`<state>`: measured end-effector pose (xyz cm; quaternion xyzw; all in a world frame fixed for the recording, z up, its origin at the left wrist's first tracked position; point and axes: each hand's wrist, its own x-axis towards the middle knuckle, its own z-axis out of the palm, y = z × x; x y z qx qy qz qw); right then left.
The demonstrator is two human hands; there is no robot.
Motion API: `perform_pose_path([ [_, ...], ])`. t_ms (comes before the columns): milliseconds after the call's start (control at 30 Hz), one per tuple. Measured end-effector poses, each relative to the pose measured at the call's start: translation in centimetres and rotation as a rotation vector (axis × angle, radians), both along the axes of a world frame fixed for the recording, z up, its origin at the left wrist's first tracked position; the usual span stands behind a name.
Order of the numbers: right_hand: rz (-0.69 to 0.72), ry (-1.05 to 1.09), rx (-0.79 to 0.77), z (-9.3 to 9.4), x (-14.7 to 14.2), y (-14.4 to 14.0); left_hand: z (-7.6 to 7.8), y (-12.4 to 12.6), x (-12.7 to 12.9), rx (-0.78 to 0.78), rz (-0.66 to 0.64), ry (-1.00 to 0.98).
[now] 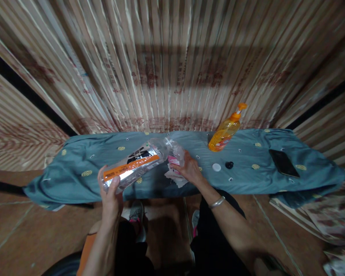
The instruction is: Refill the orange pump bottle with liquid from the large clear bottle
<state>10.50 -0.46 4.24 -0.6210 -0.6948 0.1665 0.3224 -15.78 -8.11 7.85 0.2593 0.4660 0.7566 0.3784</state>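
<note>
My left hand (111, 188) is wrapped round the base of a large clear plastic bottle (135, 161) with an orange, black and silver label. The bottle is tilted, its neck up and to the right. In my right hand (189, 168) is a smaller clear bottle (176, 150) with a pink label. The two bottles' mouths meet or nearly meet; whether they touch I cannot tell. A crumpled whitish tissue or cloth (176, 177) shows below my right hand, and it is unclear whether the fingers hold it too.
A blue-green patterned cloth (149, 189) covers the narrow table. On it stand an orange pump bottle (224, 134) of yellow liquid, a white cap (216, 167), a small black cap (229, 165) and a dark phone (284, 163). A striped curtain (166, 76) hangs behind.
</note>
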Motion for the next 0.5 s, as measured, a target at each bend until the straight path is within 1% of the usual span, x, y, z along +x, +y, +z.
perform_pose_path([
  [100, 0.056, 0.018, -0.003, 0.2, 0.4, -0.3, 0.0, 0.2, 0.1, -0.001, 0.001, 0.018],
  [200, 0.071, 0.037, -0.015, 0.2, 0.8, -0.4, 0.0, 0.5, 0.0, 0.006, 0.0, 0.032],
  [300, 0.044, 0.038, -0.026, 0.2, 0.9, -0.3, 0.2, 0.9, -0.3, 0.01, -0.003, 0.05],
  [500, -0.024, 0.055, 0.029, 0.1, 0.7, 0.0, 1.1, 2.2, -1.0, 0.026, -0.025, 0.099],
])
